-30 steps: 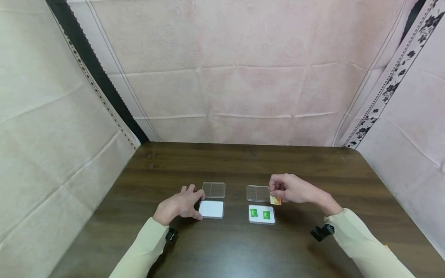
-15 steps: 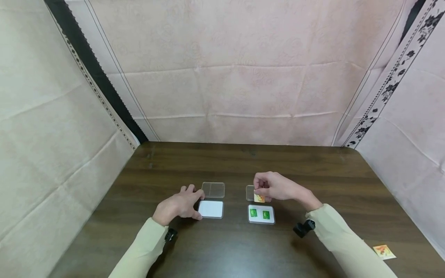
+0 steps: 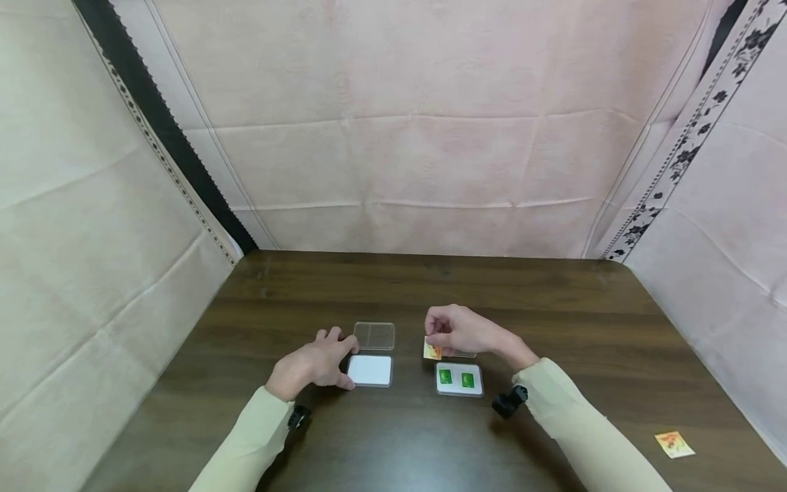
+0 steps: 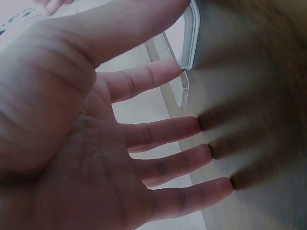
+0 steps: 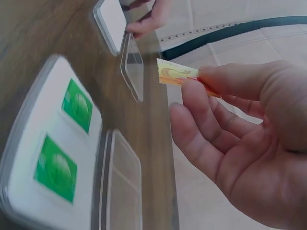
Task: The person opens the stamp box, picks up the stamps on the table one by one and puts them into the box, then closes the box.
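My right hand [image 3: 467,331] pinches a small yellow-orange stamp [image 5: 171,73] between thumb and fingers, held up over the far side of the table. Below it is a clear case with a white insert [image 3: 460,391], bearing two green stamps [image 5: 56,168]. The case's clear lid [image 3: 464,354] lies open behind, partly hidden by the hand. My left hand [image 3: 310,367] is spread at the left side of a second case with a plain white insert [image 3: 369,370]. Its thumb and index finger rest at that case's edge, the other fingers straight with tips on the table. That case's clear lid [image 3: 374,335] lies open.
Another yellow-orange stamp [image 3: 674,444] lies on the brown wooden table [image 3: 393,437] at the right. Pale cloth [image 3: 406,137] hangs behind the table's far edge and along both sides.
My right hand has moved left with the stamp, passing from the right edge of the right lid to its left edge. The loose stamp at right has come into view. My left hand stays put.
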A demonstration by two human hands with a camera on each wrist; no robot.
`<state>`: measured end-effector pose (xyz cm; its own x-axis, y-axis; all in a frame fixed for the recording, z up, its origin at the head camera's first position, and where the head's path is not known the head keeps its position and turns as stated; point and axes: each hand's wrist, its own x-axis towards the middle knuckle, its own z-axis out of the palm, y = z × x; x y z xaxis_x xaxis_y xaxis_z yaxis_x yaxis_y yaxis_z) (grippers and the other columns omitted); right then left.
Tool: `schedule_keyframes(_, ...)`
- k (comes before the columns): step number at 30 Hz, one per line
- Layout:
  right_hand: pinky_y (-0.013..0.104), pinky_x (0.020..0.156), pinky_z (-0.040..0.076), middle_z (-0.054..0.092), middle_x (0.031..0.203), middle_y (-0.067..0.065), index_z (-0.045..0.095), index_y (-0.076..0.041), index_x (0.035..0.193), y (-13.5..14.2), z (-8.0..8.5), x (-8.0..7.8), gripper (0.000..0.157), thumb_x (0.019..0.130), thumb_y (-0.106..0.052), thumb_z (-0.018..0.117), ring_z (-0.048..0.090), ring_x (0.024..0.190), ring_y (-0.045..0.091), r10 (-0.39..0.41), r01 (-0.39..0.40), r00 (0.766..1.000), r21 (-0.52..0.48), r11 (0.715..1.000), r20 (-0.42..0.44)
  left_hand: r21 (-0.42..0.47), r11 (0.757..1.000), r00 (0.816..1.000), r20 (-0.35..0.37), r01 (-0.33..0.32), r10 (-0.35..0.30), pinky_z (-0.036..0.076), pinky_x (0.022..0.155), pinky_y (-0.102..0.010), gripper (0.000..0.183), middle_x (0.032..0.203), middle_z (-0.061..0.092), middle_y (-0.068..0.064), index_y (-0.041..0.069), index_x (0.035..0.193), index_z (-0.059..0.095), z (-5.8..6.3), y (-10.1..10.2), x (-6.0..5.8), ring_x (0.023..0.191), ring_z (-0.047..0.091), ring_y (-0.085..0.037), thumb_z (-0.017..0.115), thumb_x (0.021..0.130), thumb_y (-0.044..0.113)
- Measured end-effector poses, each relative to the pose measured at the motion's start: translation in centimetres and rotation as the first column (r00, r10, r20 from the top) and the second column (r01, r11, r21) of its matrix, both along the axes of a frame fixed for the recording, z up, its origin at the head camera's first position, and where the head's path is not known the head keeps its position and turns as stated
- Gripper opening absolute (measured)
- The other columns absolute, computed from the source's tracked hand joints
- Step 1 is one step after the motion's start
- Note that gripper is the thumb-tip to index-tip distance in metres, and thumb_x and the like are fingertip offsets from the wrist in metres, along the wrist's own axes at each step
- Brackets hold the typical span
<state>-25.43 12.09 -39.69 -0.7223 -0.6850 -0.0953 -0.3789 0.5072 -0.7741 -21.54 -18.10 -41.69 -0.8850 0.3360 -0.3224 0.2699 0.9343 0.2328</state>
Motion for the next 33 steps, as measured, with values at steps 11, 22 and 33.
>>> schedule_keyframes(11, 0.045, 0.064, 0.056, 0.062, 0.077, 0.007, 0.060, -0.011, 0.093, -3.0, -0.8, 0.0, 0.005, 0.094, -0.010, 0.064, 0.060, 0.062, 0.018, 0.035, -0.032, 0.999, -0.068, 0.997, 0.040, 0.001, 1.000, 1.000, -0.019, 0.009, -0.009, 0.049, 0.078, -0.042, 0.055, 0.123, 0.047, -0.013, 0.019, 0.120, 0.055, 0.1, -0.1, 0.2, 0.108, 0.041, -0.030, 0.083, 0.077, 0.037)
schedule_keyframes(22, 0.048, 0.070, 0.057, 0.065, 0.082, 0.009, 0.061, -0.011, 0.096, -5.9, -2.2, 0.3, 0.005, 0.094, -0.009, 0.065, 0.064, 0.067, 0.020, 0.044, -0.033, 0.994, -0.100, 0.994, 0.102, -0.025, 1.000, 1.000, -0.007, -0.010, 0.010, 0.049, 0.078, -0.044, 0.057, 0.120, 0.048, -0.011, 0.021, 0.120, 0.055, 0.0, 0.1, 0.1, 0.105, 0.042, -0.029, 0.084, 0.075, 0.039)
schedule_keyframes(33, 0.043, 0.066, 0.058, 0.067, 0.080, 0.008, 0.063, -0.007, 0.091, -7.9, -3.3, 0.3, 0.005, 0.092, -0.009, 0.067, 0.064, 0.064, 0.016, 0.065, -0.055, 0.993, -0.105, 0.993, 0.099, -0.027, 1.000, 1.000, -0.009, -0.004, 0.004, 0.049, 0.078, -0.044, 0.056, 0.120, 0.049, -0.011, 0.020, 0.120, 0.055, 0.2, 0.1, 0.1, 0.105, 0.042, -0.030, 0.084, 0.075, 0.038)
